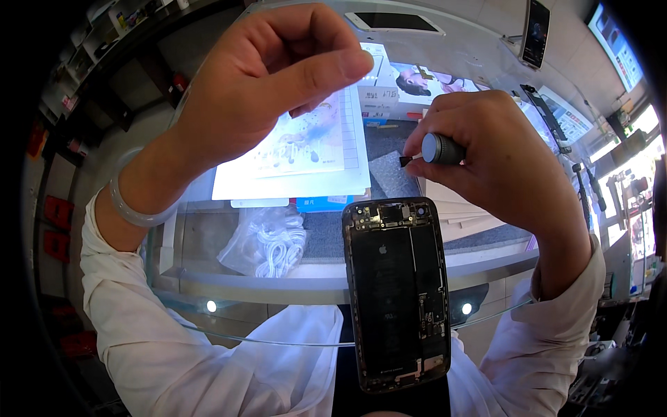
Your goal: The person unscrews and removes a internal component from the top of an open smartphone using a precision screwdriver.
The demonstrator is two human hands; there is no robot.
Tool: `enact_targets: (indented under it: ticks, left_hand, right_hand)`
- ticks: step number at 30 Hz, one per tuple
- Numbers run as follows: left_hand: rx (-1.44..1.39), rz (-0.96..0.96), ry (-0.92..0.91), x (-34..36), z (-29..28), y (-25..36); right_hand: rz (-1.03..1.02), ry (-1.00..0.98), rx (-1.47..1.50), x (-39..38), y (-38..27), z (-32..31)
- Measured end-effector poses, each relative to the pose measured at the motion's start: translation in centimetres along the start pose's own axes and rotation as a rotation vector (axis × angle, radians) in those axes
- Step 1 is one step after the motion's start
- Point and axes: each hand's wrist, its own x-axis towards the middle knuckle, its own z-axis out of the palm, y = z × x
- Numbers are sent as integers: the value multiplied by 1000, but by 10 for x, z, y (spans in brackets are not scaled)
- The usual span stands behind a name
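Note:
An opened smartphone [396,299] lies on the glass counter's near edge, its black battery, circuit boards and small metal parts bare. My right hand [486,149] is closed around a screwdriver [442,149] with a dark ribbed handle and a pale blue round end cap. A small black piece [405,161] shows by that hand's thumb and fingertip; I cannot make out what it is. Raised over the papers, my left hand [278,76] has its fingers curled and its thumb against them. What it holds, if anything, is hidden. Neither hand touches the phone.
Under the glass are a bag of white cables [271,240], printed sheets [292,177], a bubble-wrap pouch [393,175] and beige envelopes [455,208]. A white phone [394,22] lies at the far side; another phone [535,31] stands upright on the right.

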Motion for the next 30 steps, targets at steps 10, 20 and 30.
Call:
enact_targets:
  ticks: [10, 20, 30]
  left_hand:
    - [106, -437, -203, 3, 15, 25]
    - [99, -639, -309, 5, 17, 33]
    - [64, -641, -364, 4, 19, 29]
  right_hand:
    - [-102, 61, 120, 3, -16, -5]
    - [-137, 2, 103, -5, -39, 5]
    - [-145, 15, 73, -6, -40, 9]
